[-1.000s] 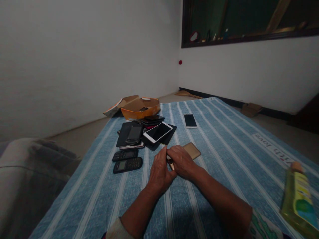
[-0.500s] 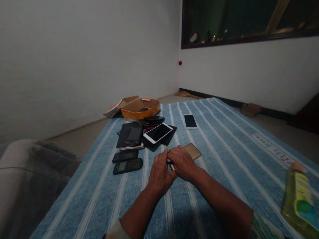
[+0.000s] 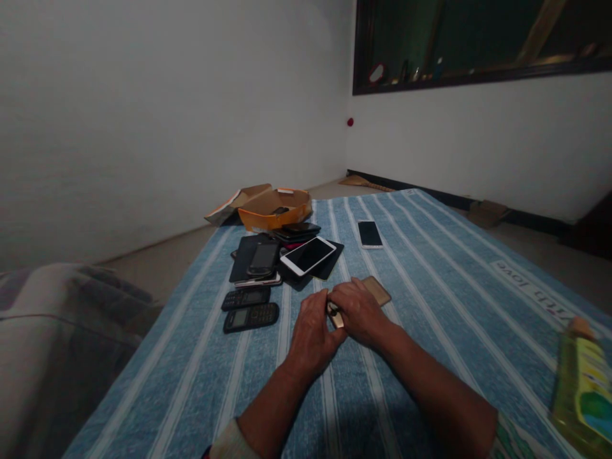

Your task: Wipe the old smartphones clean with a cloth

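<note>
My left hand point(image 3: 312, 335) and my right hand point(image 3: 359, 312) meet over the cloth, fingers bent and closed on a gold phone-like piece point(image 3: 337, 317) that shows in the gap between them. Most of it is hidden by the fingers. Beyond my right hand sticks out a flat gold-tan rectangle point(image 3: 377, 291), like a phone's back or case; I cannot tell whether it is the same piece. Two black keypad phones point(image 3: 252, 317) lie left of my hands. Ahead, a white phone with a dark screen point(image 3: 309, 255) rests on a pile of dark phones point(image 3: 262, 256).
A blue striped cloth point(image 3: 191, 376) covers the surface. An open orange cardboard box point(image 3: 272, 220) stands at the back left. Another white phone point(image 3: 370, 234) lies farther back. A bottle of yellow liquid point(image 3: 581, 389) is at the right edge. Grey fabric point(image 3: 62, 344) bulges at the left.
The gap between my hands has widened a little and more of the gold piece shows. The whole view has shifted slightly; the other phones stay put.
</note>
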Motion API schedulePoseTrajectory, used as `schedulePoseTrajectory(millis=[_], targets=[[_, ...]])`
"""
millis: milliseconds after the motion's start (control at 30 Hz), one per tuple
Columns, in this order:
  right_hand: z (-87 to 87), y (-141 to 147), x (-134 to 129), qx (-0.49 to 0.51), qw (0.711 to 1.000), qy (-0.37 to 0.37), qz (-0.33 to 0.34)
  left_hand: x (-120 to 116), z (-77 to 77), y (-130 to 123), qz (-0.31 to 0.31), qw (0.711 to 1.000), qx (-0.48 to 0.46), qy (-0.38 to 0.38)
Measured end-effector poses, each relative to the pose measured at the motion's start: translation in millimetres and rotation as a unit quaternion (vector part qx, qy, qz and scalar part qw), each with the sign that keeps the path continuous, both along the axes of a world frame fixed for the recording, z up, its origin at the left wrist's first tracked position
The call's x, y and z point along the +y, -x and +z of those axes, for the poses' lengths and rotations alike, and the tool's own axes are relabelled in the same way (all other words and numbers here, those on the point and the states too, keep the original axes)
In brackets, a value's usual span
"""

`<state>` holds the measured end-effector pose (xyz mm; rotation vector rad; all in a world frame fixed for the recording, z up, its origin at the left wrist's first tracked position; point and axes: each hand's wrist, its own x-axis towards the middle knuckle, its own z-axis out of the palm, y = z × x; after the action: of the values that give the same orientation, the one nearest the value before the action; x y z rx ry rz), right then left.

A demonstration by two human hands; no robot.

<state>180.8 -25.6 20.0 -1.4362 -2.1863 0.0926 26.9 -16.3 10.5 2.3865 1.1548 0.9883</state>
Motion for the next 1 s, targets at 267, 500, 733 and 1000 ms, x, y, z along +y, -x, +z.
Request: schedulePoseTrajectory(millis=[267,500,733,1000], targets=[[-8.3,-35,7,-0.028,0.988,-0.011,-0.149,-1,-0.4,1,0.014,0.999,0.03,0.017],[-18.9,-45,1,-0.021,0.98,-0.033,-0.196,-2,1.1,1,0.012,0.999,0.04,0.016],[-34.6,-26,-23,0.023,0.989,-0.118,-0.086,-3,-1.3,2,-0.001,1.0,0.024,0.008],[-38.5,-15,-41,0.024,0.992,-0.108,-0.057,-6,2.9,1,-0.005,0.999,0.025,0.04]])
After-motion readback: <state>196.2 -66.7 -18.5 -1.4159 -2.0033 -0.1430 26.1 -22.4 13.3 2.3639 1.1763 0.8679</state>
